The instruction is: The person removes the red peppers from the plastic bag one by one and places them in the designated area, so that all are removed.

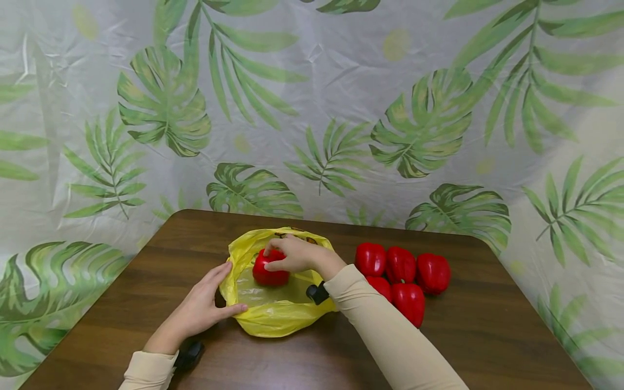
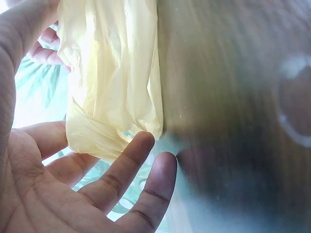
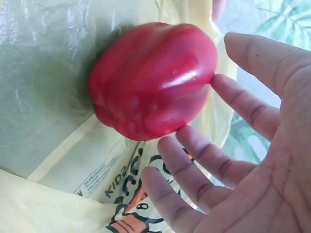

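A yellow plastic bag (image 1: 278,320) lies on the table with its mouth spread wide. Inside it is a red bell pepper (image 1: 269,275). My right hand (image 1: 297,254) reaches into the bag from the right. Its fingers (image 3: 238,99) are spread and lie close against the pepper (image 3: 153,80), with the thumb apart from it. On the left side of the bag, my left hand (image 1: 202,306) touches the rim with fingers and thumb stretched apart. In the left wrist view, two fingers of that hand (image 2: 63,194) pass partly behind the yellow plastic (image 2: 114,73).
Several more red bell peppers (image 1: 408,303) are grouped on the brown wooden table (image 1: 468,346) right of the bag, partly hidden by my right forearm. A leaf-patterned sheet (image 1: 336,97) hangs behind the table.
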Demonstrator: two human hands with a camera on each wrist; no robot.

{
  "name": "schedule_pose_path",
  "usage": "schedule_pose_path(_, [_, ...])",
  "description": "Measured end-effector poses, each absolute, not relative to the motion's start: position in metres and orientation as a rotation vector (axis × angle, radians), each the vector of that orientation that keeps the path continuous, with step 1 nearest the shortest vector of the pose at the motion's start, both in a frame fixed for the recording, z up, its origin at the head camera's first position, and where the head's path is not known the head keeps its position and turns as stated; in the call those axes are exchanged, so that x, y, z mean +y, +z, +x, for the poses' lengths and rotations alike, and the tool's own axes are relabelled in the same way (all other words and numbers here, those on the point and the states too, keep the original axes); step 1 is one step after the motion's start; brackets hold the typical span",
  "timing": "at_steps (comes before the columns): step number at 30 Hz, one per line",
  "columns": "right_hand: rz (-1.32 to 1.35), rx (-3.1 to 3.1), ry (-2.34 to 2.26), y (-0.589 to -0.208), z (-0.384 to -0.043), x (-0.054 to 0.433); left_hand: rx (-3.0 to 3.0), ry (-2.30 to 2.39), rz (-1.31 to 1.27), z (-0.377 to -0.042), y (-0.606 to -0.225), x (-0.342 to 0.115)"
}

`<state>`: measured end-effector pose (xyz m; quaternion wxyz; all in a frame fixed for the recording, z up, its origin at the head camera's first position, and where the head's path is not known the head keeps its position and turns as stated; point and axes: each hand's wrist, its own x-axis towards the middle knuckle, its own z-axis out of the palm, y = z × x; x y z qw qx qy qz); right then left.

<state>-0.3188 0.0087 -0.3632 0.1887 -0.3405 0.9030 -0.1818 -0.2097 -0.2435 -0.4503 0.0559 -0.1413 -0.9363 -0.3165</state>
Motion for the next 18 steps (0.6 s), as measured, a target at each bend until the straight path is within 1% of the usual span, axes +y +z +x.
schedule_pose_path(18, [-0.905,2.504,-0.547,-0.373,-0.322,0.003,-2.836,-0.945,-0.436,-0.211,-0.453,-0.245])
